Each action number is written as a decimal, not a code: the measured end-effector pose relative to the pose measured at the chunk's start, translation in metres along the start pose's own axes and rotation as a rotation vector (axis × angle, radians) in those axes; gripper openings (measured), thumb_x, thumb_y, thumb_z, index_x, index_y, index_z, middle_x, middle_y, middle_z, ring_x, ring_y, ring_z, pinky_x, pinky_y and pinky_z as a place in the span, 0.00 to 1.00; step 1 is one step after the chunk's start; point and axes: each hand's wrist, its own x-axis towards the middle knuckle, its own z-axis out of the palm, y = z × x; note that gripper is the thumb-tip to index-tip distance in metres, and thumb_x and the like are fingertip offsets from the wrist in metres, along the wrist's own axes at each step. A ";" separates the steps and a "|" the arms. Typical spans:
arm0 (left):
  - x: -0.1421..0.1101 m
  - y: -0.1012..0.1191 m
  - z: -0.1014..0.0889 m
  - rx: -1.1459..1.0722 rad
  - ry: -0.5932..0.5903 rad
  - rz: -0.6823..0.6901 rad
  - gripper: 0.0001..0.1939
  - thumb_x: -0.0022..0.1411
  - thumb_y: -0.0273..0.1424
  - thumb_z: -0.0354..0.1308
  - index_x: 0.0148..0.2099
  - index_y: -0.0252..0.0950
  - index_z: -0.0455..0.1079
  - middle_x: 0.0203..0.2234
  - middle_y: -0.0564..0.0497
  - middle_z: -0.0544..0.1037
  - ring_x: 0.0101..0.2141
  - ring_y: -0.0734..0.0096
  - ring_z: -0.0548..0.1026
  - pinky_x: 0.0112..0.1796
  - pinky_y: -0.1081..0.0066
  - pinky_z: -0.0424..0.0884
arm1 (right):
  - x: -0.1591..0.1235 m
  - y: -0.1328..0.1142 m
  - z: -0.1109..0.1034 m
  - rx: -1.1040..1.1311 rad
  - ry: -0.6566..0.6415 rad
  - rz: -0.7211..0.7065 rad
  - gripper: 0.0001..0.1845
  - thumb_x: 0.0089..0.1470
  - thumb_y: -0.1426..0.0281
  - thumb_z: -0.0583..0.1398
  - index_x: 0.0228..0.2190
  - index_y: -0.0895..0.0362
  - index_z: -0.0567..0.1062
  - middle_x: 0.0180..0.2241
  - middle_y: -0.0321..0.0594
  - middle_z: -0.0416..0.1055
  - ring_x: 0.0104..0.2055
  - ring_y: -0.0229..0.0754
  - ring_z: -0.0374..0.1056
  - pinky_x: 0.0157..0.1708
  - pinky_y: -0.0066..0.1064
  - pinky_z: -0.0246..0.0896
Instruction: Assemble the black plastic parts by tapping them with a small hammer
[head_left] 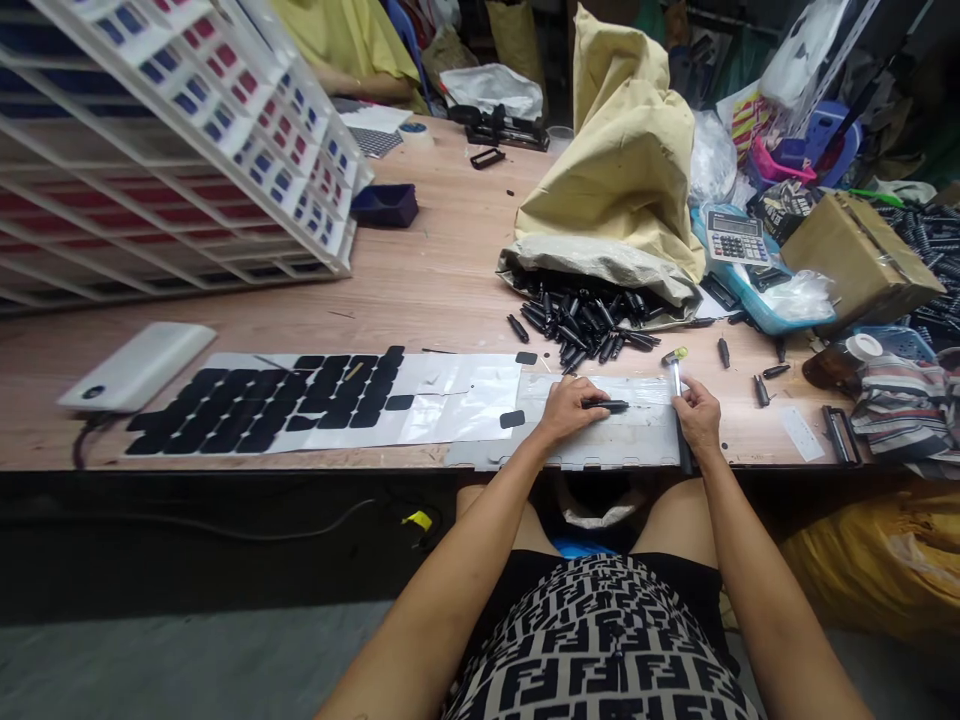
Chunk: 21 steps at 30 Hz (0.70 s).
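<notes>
L hand (564,410): fingers curled, pinching 1 black cylindrical part (609,406) over the gray board (585,452). R hand (700,415): closed on 1 hammer-like tool (682,438), yellow-tipped end pointing away from wearer, right of part. Black parts pile (581,318) just beyond board.

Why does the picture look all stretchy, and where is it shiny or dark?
Head view: the white crate at the left edge looks stretched and slanted, perhaps from a wide lens; head view: some shine shows on the white sheet; head view: deep shadow lies under the table.
</notes>
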 end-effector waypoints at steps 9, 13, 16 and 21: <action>-0.093 0.021 0.024 0.025 -0.061 0.360 0.09 0.60 0.34 0.67 0.44 0.45 0.80 0.49 0.49 0.76 0.53 0.56 0.67 0.55 0.55 0.60 | -0.002 0.000 0.001 0.044 0.010 -0.009 0.31 0.44 0.63 0.61 0.50 0.62 0.79 0.23 0.30 0.63 0.25 0.35 0.57 0.28 0.28 0.57; -0.113 0.027 0.040 0.191 0.001 0.411 0.11 0.57 0.29 0.68 0.44 0.43 0.79 0.53 0.46 0.74 0.55 0.52 0.66 0.57 0.51 0.59 | -0.002 -0.001 0.001 0.037 0.012 -0.004 0.32 0.44 0.63 0.61 0.51 0.62 0.79 0.23 0.29 0.62 0.24 0.34 0.57 0.28 0.28 0.56; -0.107 0.030 0.038 0.169 0.030 0.411 0.13 0.55 0.32 0.70 0.44 0.42 0.78 0.51 0.46 0.75 0.54 0.53 0.67 0.56 0.52 0.61 | -0.002 0.000 0.001 0.018 0.014 -0.005 0.31 0.45 0.62 0.61 0.51 0.62 0.79 0.23 0.29 0.62 0.24 0.34 0.57 0.28 0.28 0.56; -0.049 0.012 -0.004 0.029 0.317 0.096 0.07 0.65 0.35 0.58 0.36 0.39 0.73 0.35 0.48 0.79 0.40 0.61 0.73 0.47 0.59 0.68 | -0.002 -0.002 0.000 -0.001 0.013 -0.016 0.32 0.45 0.61 0.61 0.51 0.62 0.79 0.23 0.29 0.63 0.25 0.35 0.57 0.29 0.28 0.57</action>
